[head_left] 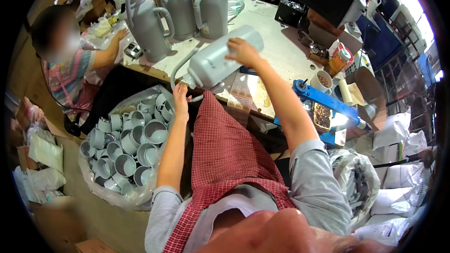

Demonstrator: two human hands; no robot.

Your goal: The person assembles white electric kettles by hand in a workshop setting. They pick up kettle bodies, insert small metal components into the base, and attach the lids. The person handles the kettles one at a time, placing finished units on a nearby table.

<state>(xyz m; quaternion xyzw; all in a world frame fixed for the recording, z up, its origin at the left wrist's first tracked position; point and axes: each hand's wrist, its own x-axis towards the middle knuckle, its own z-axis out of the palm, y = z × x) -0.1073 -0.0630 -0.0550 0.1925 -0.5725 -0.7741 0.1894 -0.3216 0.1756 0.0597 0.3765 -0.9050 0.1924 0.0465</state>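
A grey thermos flask (218, 62) is tipped over on its side above the front of the table, its base to the far right and its neck toward me on the left. My right hand (243, 53) grips its body near the base, fingers over the top. At the neck, my left hand (181, 101) is closed against the mouth end, partly hiding it. The flask's looped handle sticks out on the left side. Three similar grey flasks (149, 30) stand upright with raised handles at the back left of the table.
A clear bag of grey cups (125, 164) sits on the floor at left. A co-worker (70, 72) reaches onto the table's left end. A blue metal fixture (328, 99) juts from the right edge. Near it are a white tub (321, 80) and an orange container (338, 61).
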